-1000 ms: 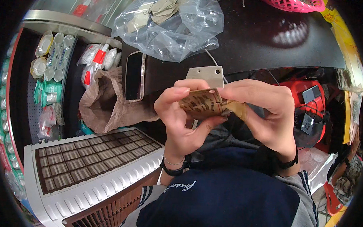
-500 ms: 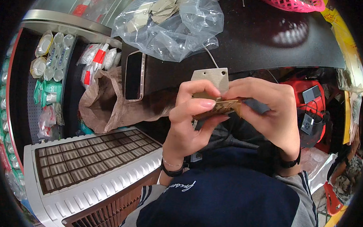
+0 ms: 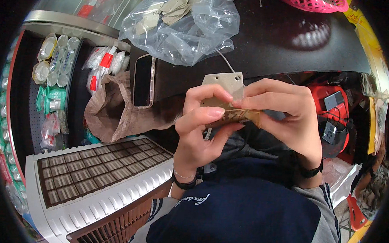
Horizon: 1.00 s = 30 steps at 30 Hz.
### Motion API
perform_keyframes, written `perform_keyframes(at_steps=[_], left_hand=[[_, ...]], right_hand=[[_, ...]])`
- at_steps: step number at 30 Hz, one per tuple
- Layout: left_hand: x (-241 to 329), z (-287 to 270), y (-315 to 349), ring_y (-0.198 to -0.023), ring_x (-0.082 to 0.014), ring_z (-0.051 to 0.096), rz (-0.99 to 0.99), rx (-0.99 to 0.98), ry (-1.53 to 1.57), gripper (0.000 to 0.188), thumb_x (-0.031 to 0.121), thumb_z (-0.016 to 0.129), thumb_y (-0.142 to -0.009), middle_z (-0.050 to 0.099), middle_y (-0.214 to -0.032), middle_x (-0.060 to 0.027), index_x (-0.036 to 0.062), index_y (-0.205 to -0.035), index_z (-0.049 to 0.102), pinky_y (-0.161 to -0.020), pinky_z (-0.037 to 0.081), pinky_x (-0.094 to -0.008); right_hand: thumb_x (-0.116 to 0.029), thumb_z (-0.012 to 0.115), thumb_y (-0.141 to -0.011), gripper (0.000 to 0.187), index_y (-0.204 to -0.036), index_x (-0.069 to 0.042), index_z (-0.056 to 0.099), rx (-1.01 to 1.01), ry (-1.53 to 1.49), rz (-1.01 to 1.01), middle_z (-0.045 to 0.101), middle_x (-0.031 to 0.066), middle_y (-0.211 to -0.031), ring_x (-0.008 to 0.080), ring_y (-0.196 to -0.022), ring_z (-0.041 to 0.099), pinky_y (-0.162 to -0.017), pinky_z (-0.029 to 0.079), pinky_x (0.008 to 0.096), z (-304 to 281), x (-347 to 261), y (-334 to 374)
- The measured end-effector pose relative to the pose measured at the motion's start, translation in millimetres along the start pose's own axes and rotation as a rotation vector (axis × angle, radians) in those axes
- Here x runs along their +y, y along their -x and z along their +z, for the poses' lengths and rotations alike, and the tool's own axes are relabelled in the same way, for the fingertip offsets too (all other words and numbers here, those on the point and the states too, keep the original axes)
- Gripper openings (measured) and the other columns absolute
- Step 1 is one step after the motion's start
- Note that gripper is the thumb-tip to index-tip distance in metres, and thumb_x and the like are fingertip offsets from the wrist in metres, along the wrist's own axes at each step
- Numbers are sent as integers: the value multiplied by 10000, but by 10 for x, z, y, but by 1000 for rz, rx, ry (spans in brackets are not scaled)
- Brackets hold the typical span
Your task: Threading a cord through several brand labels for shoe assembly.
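Note:
Close in front of my body, both hands meet around a beige card [image 3: 223,82] with small holes in its upper part. A thin, gold-brown patterned piece [image 3: 239,116], partly see-through at its right end, lies below the card between the fingers. My left hand [image 3: 197,132] is closed, its fingers and thumb curled around the card and the patterned piece. From the other side my right hand [image 3: 291,110] pinches at the card's lower right edge, its thumb by the piece's right end. Fingers hide where card and piece meet.
A clear plastic bag [image 3: 193,42] of beige cards lies on the dark table [image 3: 266,42]. Left of my hands are a phone [image 3: 143,81], an open brown bag [image 3: 113,103] and a white, grille-topped unit [image 3: 54,219]. A pink basket [image 3: 314,3] sits at the far right.
Both hands have shifted slightly left along with the card. The gold-brown piece has tilted a little, showing its surface differently. Both hands keep their hold.

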<state>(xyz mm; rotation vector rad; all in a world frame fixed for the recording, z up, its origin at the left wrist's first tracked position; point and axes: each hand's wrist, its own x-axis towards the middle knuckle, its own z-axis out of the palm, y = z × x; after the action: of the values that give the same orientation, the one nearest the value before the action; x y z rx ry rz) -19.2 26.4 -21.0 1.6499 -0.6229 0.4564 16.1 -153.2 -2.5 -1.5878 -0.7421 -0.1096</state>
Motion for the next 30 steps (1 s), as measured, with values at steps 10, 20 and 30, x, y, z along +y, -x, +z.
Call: perform_keyframes(at_steps=[10,20,30], left_hand=[[-14,-1,-38,-1047,-375,513,125,60,-170,630,-61,766,-651,389,-1217,-259,174,-1085,375,-822,501,-413],[-20,78,-55,-1120,-368,487,57,89,28,721,-23,770,-681,326,-1286,-287,206,-1153,277,-838,530,-397],[-30,20,3,-947,-212,524,106,-35,-119,919,-88,748,-660,406,-1169,-192,245,-1296,175,-779,520,-276]], right_hand=[[60,668,-697,190,-878,3,670,58,48,-66,660,114,-882,219,-774,671,-658,519,268,28,-20,2],[0,724,-737,344,-965,-27,467,158,-517,307,652,111,-942,128,-855,618,-796,482,267,111,-50,34],[3,736,-722,400,-1012,-31,463,155,-612,311,617,81,-958,124,-876,597,-782,477,258,112,6,31]])
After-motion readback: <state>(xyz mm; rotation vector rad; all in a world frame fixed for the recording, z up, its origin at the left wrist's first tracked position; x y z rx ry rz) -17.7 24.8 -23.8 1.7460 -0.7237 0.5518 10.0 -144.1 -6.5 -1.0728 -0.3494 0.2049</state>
